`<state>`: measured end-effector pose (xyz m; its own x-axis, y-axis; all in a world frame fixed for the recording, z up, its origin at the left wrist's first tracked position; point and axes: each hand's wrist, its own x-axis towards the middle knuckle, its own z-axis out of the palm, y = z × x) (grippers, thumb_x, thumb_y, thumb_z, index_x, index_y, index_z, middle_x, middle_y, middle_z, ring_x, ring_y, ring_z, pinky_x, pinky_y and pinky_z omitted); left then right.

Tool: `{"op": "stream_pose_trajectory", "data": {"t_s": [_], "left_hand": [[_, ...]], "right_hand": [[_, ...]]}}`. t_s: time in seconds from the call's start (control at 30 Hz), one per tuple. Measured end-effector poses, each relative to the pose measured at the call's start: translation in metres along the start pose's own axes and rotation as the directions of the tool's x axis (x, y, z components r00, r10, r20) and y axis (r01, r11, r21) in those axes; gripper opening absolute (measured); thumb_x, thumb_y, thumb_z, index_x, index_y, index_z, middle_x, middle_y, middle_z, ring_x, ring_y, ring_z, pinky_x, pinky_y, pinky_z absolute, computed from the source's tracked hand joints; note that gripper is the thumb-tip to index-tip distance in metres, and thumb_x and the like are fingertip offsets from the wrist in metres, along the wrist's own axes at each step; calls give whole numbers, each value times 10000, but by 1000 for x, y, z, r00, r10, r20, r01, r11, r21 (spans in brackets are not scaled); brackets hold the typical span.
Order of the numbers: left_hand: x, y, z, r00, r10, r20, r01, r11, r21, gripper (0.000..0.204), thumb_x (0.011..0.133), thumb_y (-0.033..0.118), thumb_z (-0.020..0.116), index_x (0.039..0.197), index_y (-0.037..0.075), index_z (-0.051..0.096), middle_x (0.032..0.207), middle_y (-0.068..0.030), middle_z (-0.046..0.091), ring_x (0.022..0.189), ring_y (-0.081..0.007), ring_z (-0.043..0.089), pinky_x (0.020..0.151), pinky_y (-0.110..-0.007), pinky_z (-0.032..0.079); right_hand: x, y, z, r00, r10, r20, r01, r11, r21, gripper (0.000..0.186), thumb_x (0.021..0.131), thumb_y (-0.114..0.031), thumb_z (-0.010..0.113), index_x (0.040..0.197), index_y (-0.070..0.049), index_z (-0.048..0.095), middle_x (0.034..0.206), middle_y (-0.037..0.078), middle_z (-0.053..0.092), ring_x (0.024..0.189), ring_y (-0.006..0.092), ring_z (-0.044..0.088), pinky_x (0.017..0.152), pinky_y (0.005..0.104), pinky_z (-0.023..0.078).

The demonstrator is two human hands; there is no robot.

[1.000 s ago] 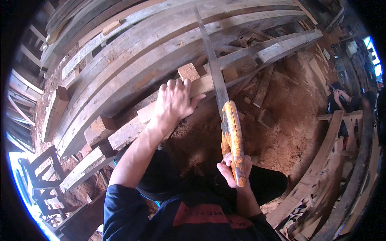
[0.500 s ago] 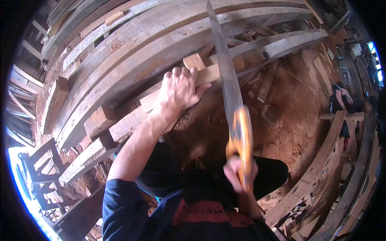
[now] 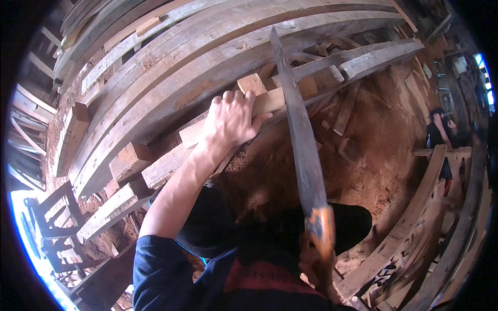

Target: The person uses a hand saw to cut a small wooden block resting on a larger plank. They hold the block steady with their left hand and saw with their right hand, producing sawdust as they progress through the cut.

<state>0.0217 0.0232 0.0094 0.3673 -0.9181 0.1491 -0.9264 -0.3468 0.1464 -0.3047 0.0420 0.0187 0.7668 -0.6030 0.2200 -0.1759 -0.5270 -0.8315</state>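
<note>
A handsaw point(image 3: 301, 140) with a long grey blade and a yellow-orange handle stretches away from me. My right hand point(image 3: 316, 259), in shadow low in the view, is closed round the handle. The blade crosses a pale squared length of wood point(image 3: 270, 101) near that piece's right end; whether the teeth are in a cut cannot be made out. My left hand point(image 3: 231, 118) lies over this wood left of the blade, fingers curled over its far side and thumb toward the saw. Under it runs a longer timber point(image 3: 165, 165). A short wood block point(image 3: 251, 83) touches the far side.
Long heavy beams point(image 3: 171, 78) curve across the far side. Reddish-brown sawdust point(image 3: 373, 135) with wood scraps covers the ground. More timbers point(image 3: 394, 249) are stacked at the right. Another person point(image 3: 441, 127) is at the far right. A dark chair-like frame point(image 3: 54, 228) stands left.
My right hand has drawn the handsaw back toward my body, so its tip sits lower in the view. My left hand stays on the wood. The person at right has shifted an arm.
</note>
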Motion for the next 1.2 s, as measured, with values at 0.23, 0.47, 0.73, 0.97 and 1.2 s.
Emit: {"op": "stream_pose_trajectory", "data": {"t_s": [0.23, 0.47, 0.73, 0.97, 1.2], "left_hand": [[-3, 5, 9, 997, 49, -56, -52, 998, -44, 595, 899, 566, 544, 1045, -11, 555, 854, -212, 637, 861, -364, 648, 759, -483, 518], [-5, 2, 5, 1000, 14, -5, -14, 1000, -3, 636, 900, 582, 531, 1099, -22, 554, 869, -217, 637, 864, -364, 648, 752, -468, 518], [-8, 5, 13, 994, 9, -113, -7, 1000, 19, 653, 897, 583, 531, 1116, -31, 557, 886, -217, 639, 853, -382, 652, 729, -479, 521], [-8, 9, 5, 1000, -9, -11, 9, 1000, -12, 617, 910, 564, 505, 1077, -25, 576, 962, -219, 640, 921, -328, 644, 784, -460, 517], [-11, 9, 4, 999, -44, -26, 45, 999, 7, 632, 906, 569, 505, 1100, -28, 578, 972, -221, 639, 967, -348, 634, 817, -480, 507]], "right_hand": [[44, 18, 24, 995, 84, -45, -71, 970, 231, 264, 732, -22, 748, 760, -112, 502, 623, 35, 533, 505, 188, 540, 487, 306, 427], [-31, 16, -3, 998, 54, -9, -49, 950, 307, 249, 743, 43, 715, 786, -95, 513, 676, 27, 544, 572, 152, 530, 543, 289, 441], [-39, 28, 24, 965, 256, -57, -238, 946, 220, 212, 778, -32, 709, 817, -111, 516, 665, 37, 544, 566, 159, 543, 538, 284, 440], [-15, -9, -5, 999, -27, -29, 26, 999, -40, 195, 753, -65, 738, 789, -110, 553, 652, 13, 565, 510, 178, 548, 510, 306, 458], [-22, 12, 18, 995, -87, -51, 88, 996, 17, 271, 745, -60, 777, 810, -121, 521, 660, 16, 561, 535, 153, 561, 528, 332, 467]]}}
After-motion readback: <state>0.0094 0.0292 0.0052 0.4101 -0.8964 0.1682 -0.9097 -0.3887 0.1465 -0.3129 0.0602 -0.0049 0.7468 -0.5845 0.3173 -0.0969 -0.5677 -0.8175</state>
